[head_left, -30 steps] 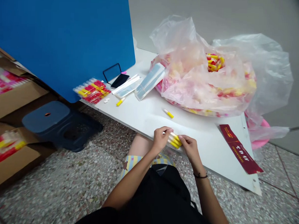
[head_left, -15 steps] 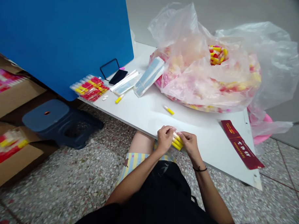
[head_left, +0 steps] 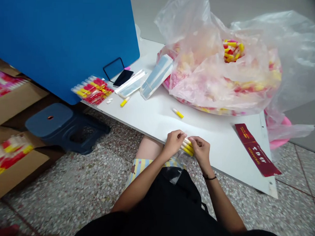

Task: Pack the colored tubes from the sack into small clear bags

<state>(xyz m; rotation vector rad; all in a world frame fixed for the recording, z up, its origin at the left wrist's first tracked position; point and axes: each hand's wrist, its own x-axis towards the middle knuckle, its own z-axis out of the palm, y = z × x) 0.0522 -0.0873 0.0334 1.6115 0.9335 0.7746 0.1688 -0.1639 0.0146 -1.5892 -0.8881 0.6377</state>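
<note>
My left hand and my right hand meet at the near edge of a white board, both closed on a small bundle of yellow-and-white pens. A clear plastic sleeve hangs below the bundle, over my lap. One loose yellow pen lies on the board just beyond my hands. Another loose pen lies farther left.
A big clear bag full of red and yellow pens fills the board's back right. Packed pens, clear sleeves, a phone and a red strip also lie there. Blue panel, dark stool and cardboard boxes stand left.
My hands have stayed together on the pen bundle, with the fingers shifting slightly. The view has tilted a little, so everything sits somewhat higher in the picture.
</note>
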